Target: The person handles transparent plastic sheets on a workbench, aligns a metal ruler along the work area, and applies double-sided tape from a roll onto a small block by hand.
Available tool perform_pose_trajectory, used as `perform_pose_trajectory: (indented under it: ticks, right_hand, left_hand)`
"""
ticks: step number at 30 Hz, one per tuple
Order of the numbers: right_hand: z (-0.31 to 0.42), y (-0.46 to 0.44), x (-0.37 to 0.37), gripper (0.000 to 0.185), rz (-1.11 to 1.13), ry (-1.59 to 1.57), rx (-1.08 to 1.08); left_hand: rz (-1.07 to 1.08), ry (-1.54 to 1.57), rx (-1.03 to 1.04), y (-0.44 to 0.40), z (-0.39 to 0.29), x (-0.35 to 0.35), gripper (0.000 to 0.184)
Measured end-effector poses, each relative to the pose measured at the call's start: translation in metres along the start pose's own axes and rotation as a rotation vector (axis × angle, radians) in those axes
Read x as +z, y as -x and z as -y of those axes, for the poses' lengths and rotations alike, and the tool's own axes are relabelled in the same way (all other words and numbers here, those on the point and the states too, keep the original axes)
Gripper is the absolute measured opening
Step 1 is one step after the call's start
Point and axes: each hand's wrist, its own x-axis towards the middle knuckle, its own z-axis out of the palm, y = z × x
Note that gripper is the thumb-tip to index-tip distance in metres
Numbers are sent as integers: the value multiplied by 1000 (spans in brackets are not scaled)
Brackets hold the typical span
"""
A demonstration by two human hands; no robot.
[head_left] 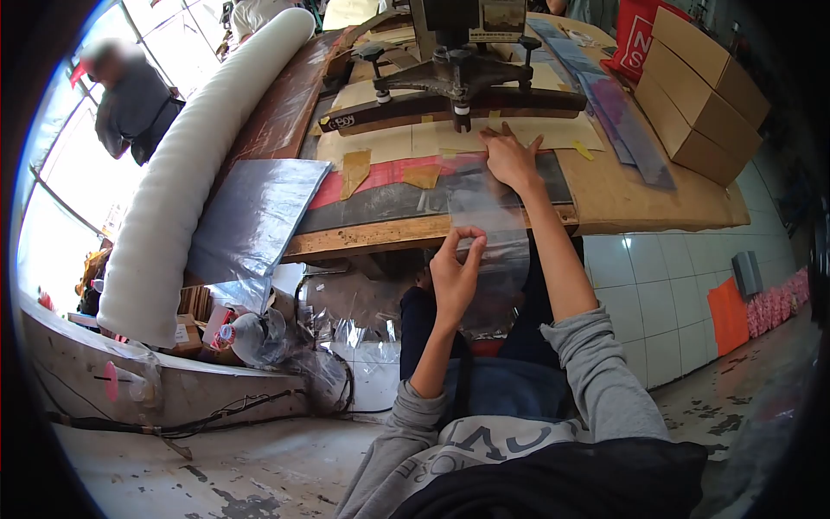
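A clear plastic sheet (486,203) hangs over the wooden front edge of the work table (389,235). My left hand (458,266) pinches the sheet's left side just below that edge, thumb and forefinger together. Further in, my right hand (512,158) lies with fingers spread on the sheet's far end, close under the dark bar (372,115) of a press machine (458,73). Beneath the hands run a red strip (380,176) and pieces of brown tape (355,171). A stack of clear bags (255,216) rests at the table's left corner.
A long white foam roll (203,164) leans along the left side. Cardboard boxes (692,104) and a red bag (634,39) stand at the back right. Another person (134,104) is at the far left. Clutter and a plastic bottle (251,337) sit low on the left.
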Motion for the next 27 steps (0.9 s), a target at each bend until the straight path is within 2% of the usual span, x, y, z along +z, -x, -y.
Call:
perform_pose_trajectory:
  ticks: [2, 8, 11, 14, 20, 27]
  right_hand:
    - [5, 2, -18, 45, 109, 10, 40]
    - [11, 52, -24, 33, -44, -261, -12]
    - [17, 67, -12, 51, -103, -243, -1]
    - [23, 75, -10, 66, -87, -226, -16]
    - [34, 89, 3, 66, -152, -116, -95]
    - [37, 87, 4, 60, -153, -75, -50]
  left_hand:
    - [-19, 126, -49, -4, -1, 0, 11]
    - [-10, 162, -27, -11, -6, -5, 12]
    - [-17, 128, -28, -10, -6, -8, 12]
    - [-10, -60, 13, -14, 0, -15, 11]
    - [-10, -89, 19, -20, -2, -21, 11]
    - [-60, -19, 8, -25, -1, -20, 12]
